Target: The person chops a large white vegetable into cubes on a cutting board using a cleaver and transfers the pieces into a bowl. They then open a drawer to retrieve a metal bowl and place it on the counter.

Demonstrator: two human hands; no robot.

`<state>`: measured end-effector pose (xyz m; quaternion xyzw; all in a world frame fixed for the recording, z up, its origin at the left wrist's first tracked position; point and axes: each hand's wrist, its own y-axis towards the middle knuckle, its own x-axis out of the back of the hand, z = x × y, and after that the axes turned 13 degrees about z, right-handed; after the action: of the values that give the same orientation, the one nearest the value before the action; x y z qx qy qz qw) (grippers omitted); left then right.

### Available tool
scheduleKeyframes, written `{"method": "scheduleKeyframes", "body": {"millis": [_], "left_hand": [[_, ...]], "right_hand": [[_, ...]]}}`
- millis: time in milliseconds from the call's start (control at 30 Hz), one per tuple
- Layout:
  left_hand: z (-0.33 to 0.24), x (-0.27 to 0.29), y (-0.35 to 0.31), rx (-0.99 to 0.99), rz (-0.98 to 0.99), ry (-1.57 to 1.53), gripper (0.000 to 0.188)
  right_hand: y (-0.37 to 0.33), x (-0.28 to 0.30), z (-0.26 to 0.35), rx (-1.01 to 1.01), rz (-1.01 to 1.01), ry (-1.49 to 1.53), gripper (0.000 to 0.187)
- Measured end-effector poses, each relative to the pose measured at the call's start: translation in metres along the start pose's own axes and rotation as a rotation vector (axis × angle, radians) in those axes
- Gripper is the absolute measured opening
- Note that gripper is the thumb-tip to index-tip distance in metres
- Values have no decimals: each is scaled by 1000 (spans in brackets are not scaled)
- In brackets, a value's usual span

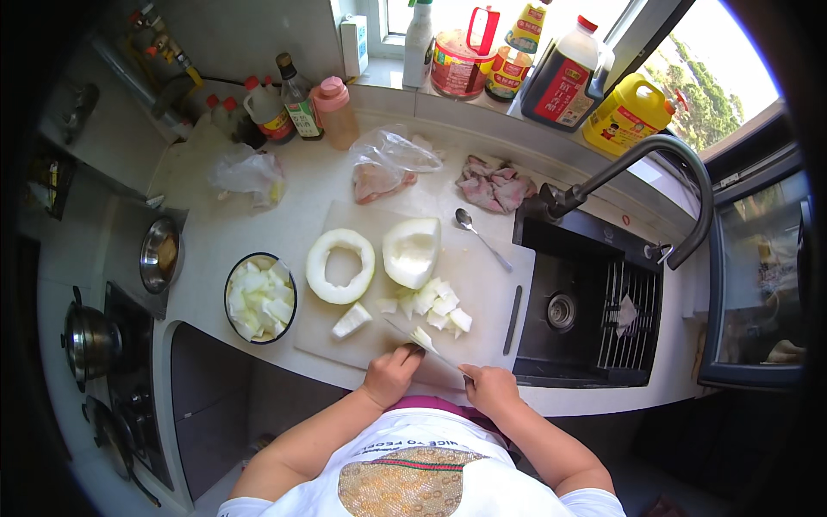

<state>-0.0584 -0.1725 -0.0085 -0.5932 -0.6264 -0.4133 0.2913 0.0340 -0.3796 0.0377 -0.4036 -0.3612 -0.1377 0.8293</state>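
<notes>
My right hand (491, 389) is closed round the handle of a kitchen knife (446, 356), near the front edge of a white cutting board (353, 217). Its blade points up and left across the board. A narrow piece of winter melon (422, 338) lies against the blade, with the curled fingers of my left hand (393, 376) closed on its near end. Just beyond is a heap of cut winter melon chunks (441, 303). Farther back sit a thick winter melon ring (317, 267) and a large hollowed winter melon piece (403, 269). A smaller wedge (351, 320) rests left of the knife.
Left of the board stands a dark-rimmed bowl (260, 297) full of melon chunks. A spoon (482, 237) lies on the board's far right. Behind are bagged raw meat (379, 183) and a crumpled cloth (495, 185). To the right is a black sink (538, 345) with a tall faucet (689, 155).
</notes>
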Motion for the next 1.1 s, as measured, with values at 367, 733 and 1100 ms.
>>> {"method": "scheduleKeyframes", "body": {"millis": [367, 733, 1100], "left_hand": [[4, -5, -4, -10, 4, -8, 21], [1, -4, -6, 22, 23, -26, 27], [2, -3, -3, -2, -40, -45, 22]], "right_hand": [[-41, 44, 12, -86, 160, -67, 32], [12, 4, -1, -81, 167, -54, 32], [-41, 32, 11, -64, 67, 12, 29]]}}
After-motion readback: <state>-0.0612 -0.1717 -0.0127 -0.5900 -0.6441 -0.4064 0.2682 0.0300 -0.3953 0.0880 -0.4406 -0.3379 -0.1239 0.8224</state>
